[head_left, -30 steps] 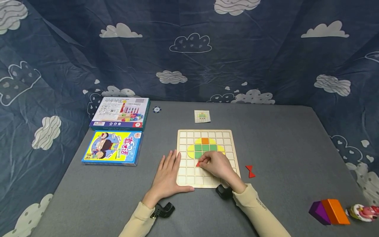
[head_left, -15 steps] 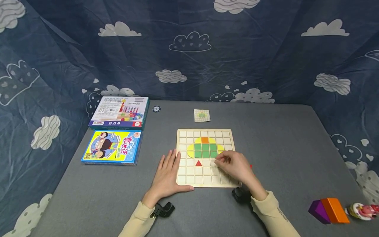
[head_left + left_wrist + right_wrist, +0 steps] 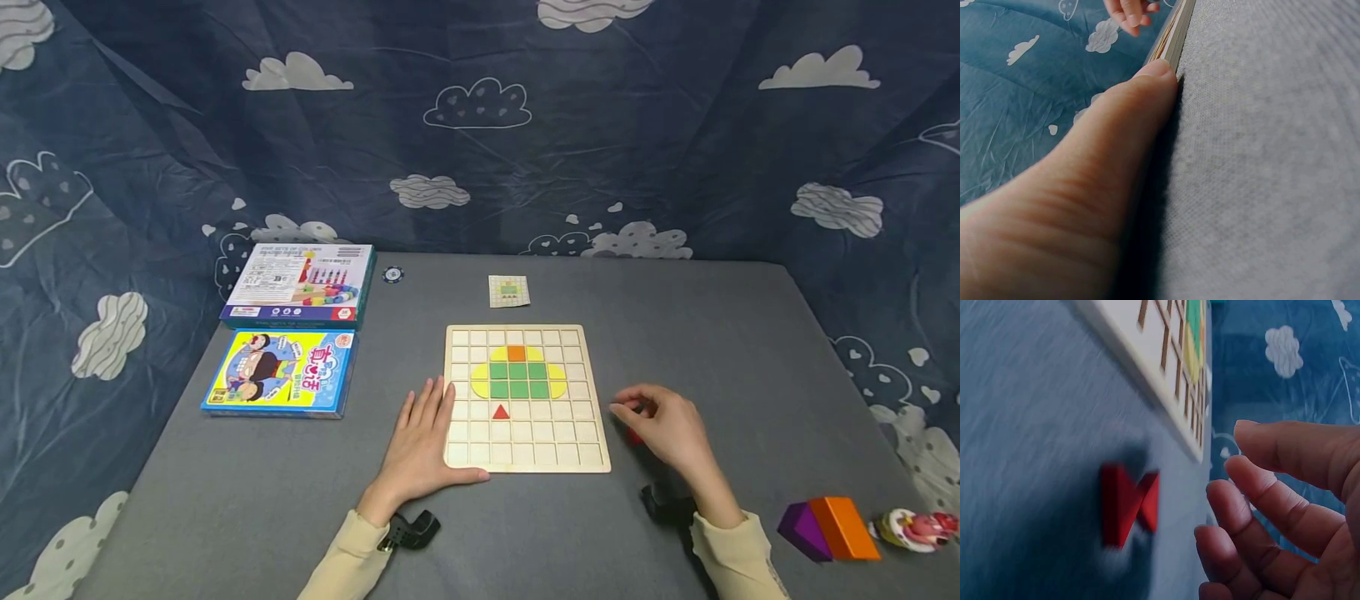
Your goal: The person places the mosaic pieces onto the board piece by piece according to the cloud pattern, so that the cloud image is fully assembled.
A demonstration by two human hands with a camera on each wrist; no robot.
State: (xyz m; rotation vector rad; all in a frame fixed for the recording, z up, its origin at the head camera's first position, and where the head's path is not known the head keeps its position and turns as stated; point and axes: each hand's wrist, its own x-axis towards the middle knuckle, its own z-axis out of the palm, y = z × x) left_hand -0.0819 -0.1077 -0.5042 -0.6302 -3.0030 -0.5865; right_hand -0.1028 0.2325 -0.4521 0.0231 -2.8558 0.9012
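Note:
A wooden grid board [image 3: 545,455] lies on the grey table. Green squares [image 3: 518,380], an orange square [image 3: 516,353] and yellow rounded pieces [image 3: 480,383] fill its middle cells, and one red triangle [image 3: 501,412] sits below them. My left hand [image 3: 418,442] rests against the board's left edge and near corner, fingers straight and thumb out. Right of the board, my right hand [image 3: 666,427] hovers with loosely bent fingers and nothing between them. Beneath it on the table are two red triangles [image 3: 1119,506], mostly hidden in the head view.
A small pattern card [image 3: 509,292] lies beyond the board. Two boxes, one white and purple [image 3: 296,283], one blue and yellow [image 3: 281,372], are at the left near a poker chip [image 3: 393,275]. Purple [image 3: 806,531] and orange [image 3: 845,528] blocks and a figurine [image 3: 918,531] stand at right.
My right hand has let go of the red triangle on the board and moved right, off the board, over the two loose triangles. The left hand keeps its place.

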